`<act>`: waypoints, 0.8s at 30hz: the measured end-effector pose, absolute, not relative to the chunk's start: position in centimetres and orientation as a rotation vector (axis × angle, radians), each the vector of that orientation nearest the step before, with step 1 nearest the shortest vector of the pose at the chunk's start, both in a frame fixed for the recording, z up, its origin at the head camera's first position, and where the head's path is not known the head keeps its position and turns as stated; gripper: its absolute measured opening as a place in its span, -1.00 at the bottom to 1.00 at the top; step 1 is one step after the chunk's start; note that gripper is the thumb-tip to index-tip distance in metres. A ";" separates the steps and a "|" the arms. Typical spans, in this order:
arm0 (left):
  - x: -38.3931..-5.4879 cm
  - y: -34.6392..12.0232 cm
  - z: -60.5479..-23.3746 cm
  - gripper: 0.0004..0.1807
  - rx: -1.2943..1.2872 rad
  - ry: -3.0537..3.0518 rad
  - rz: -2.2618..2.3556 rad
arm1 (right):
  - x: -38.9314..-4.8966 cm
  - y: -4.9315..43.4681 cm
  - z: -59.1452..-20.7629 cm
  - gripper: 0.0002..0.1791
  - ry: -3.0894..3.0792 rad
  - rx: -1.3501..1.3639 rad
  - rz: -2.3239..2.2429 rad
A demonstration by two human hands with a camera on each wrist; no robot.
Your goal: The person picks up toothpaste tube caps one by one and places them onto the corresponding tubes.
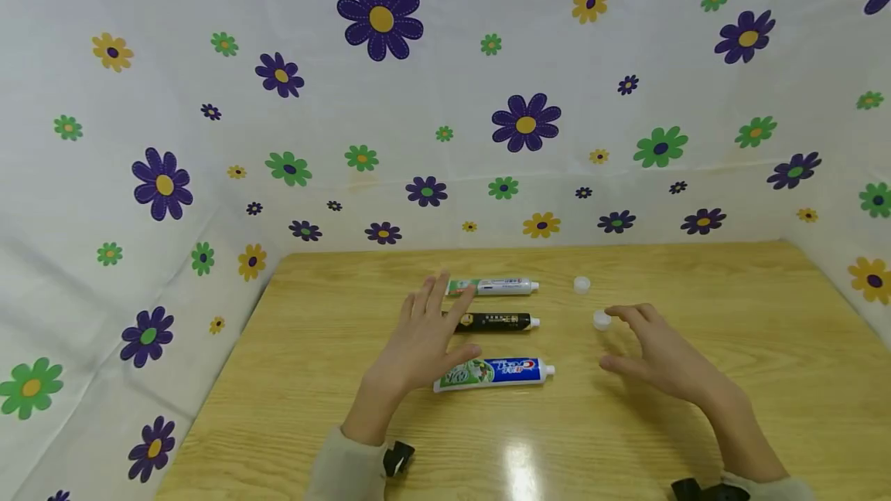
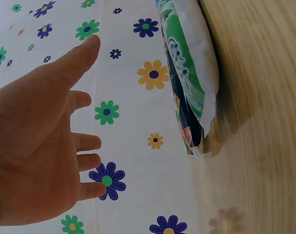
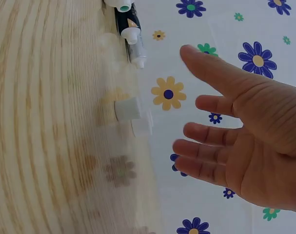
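Three tubes, a blue-and-green tube (image 1: 517,370) nearest, then a black tube (image 1: 497,322) and a silver-and-green tube (image 1: 506,287), lay parallel on the surface (image 1: 313,323), their white nozzles (image 1: 550,370) all facing right, presumably to keep each end accessible. Rightward, a near cap (image 1: 602,321) and a far cap (image 1: 582,284) stood slightly apart. The left hand (image 1: 421,337) hovered above the tubes' tails and the right hand (image 1: 661,354) beside the near cap, fingers spread and gripping nothing, probably for clearance.
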State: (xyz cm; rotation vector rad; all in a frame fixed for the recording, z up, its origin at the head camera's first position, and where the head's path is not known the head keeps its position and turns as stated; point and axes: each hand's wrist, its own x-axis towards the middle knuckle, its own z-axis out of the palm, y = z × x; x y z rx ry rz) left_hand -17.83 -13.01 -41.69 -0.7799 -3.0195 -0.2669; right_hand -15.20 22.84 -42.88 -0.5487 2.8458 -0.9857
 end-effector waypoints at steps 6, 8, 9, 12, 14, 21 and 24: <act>-17.9 -12.0 -41.1 -0.13 -0.870 -3.041 -0.273 | -15.6 22.8 -43.0 -0.41 2.761 -0.574 -1.020; -17.6 -11.6 -41.0 -0.17 -0.915 -3.074 -0.308 | -15.6 22.7 -43.2 -0.45 2.741 -0.583 -1.021; -17.5 -11.4 -41.0 -0.18 -0.933 -3.094 -0.322 | -15.6 22.6 -43.3 -0.46 2.727 -0.590 -1.024; -17.4 -10.9 -41.2 -0.20 -0.958 -3.148 -0.308 | -15.6 22.6 -43.6 -0.51 2.692 -0.619 -1.038; -17.2 -10.6 -41.3 -0.20 -0.960 -3.167 -0.288 | -15.5 22.6 -43.8 -0.54 2.672 -0.639 -1.043; -17.0 -9.9 -42.0 -0.24 -0.980 -3.207 -0.262 | -15.4 22.7 -44.3 -0.62 2.628 -0.646 -1.053; -17.1 -9.8 -42.0 -0.24 -0.999 -3.214 -0.264 | -15.5 22.6 -44.3 -0.63 2.633 -0.635 -1.054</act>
